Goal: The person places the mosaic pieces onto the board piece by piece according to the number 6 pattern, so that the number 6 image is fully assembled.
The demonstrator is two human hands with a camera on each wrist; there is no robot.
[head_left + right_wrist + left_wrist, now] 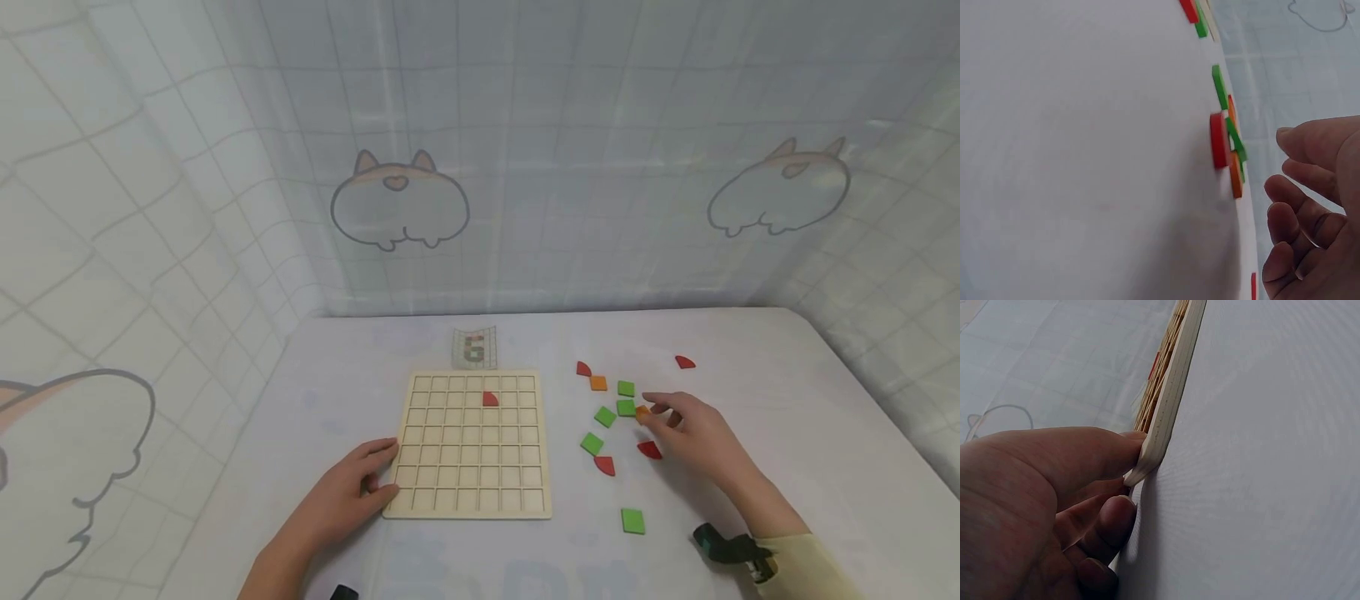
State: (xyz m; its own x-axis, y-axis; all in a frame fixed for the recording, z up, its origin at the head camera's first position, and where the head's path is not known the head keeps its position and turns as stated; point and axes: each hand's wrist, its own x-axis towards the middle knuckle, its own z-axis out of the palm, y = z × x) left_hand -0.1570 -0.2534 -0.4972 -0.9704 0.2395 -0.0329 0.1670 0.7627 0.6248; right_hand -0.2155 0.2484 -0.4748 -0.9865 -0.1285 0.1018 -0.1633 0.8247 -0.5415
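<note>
A pale wooden grid board (471, 508) lies flat, with one red quarter-circle piece (490, 399) in an upper cell. At its left edge, my left hand (348, 492) touches the rim with thumb and fingertips; the left wrist view shows the thumb on the rim near a corner. Over the loose pieces on the right hovers my right hand (693, 433), thumb and fingers apart with nothing between them. Just beneath its fingertips lies an orange square tile (642, 414), beside a green square tile (626, 408). A red quarter-circle (1219, 140) lies close by on the near side.
Several more green squares, another orange square (598, 383) and red quarter-circles are scattered right of the board. One green square (633, 521) lies nearer, and a red piece (685, 362) farther back. Behind the board is a small patterned card (474, 348). Curtain-like walls surround the table.
</note>
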